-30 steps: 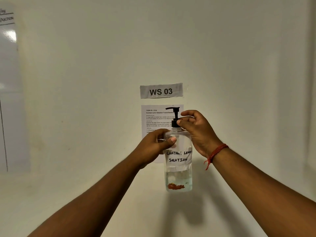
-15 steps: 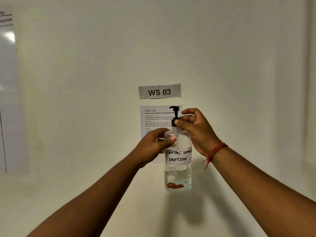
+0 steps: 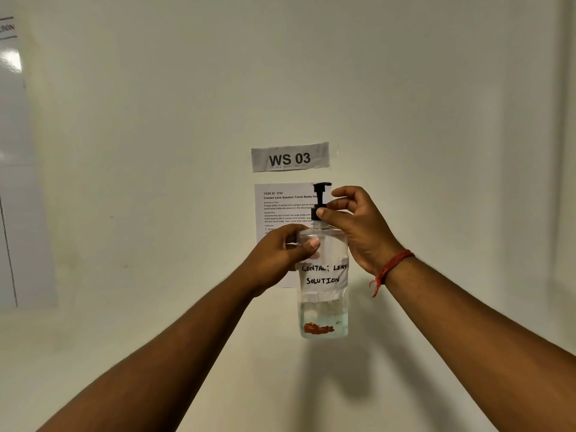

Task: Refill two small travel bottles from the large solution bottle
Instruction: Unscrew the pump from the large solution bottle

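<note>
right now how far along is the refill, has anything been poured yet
Nothing looks poured. No travel bottles are in view. In hand: the left hand grips the large solution bottle at its shoulder, the right hand pinches the black pump collar, apparently unscrewing it. Left: removing the pump, filling both small bottles, recapping.

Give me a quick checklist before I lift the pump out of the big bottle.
1. Left hand grips the bottle at its shoulder: ok.
2. Right hand pinches the pump collar: ok.
3. Bottle upright: ok.
4. Liquid inside: ok, only a low level near the bottom.
5. Collar fully unscrewed: cannot tell.
6. Small travel bottles within reach: cannot tell, none in view.
</note>
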